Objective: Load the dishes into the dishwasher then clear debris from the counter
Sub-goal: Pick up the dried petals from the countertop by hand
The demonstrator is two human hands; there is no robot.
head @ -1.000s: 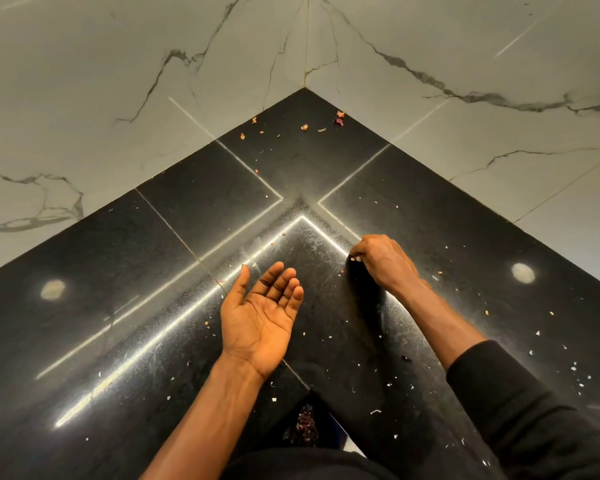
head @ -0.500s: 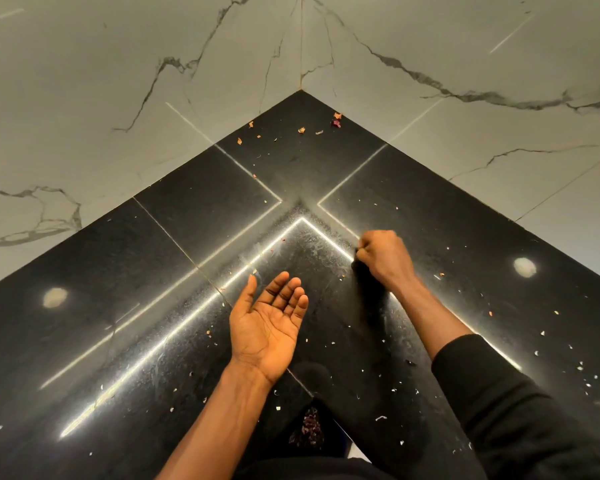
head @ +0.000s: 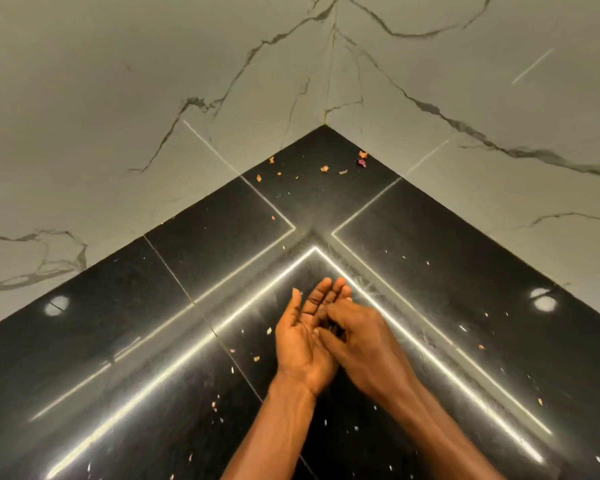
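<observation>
On the left, beneath the marble wall (head: 118,98), the black counter (head: 84,341) carries a few pale flecks (head: 257,358) along its near part; we judge that stretch only partly cleared; toward the far corner a scatter of orange scraps (head: 324,169) lies close to where the two walls meet, well apart from either hand and, by the look of it, untouched. Near the middle our left hand (head: 300,344) lies palm up over the counter, fingers loose and slightly cupped, grasping nothing and serving as a tray; whether any crumbs sit in the palm we cannot tell. Just to its right our right hand (head: 364,341) hangs over that palm with its fingertips bunched and curled downward; whether they pinch a crumb or are empty is hidden from us. Farther right, more small crumbs (head: 481,347) dot the counter. No dishes or dishwasher show, so we cannot judge the loading; the debris clearing looks under way, with most of the scatter left to gather.
</observation>
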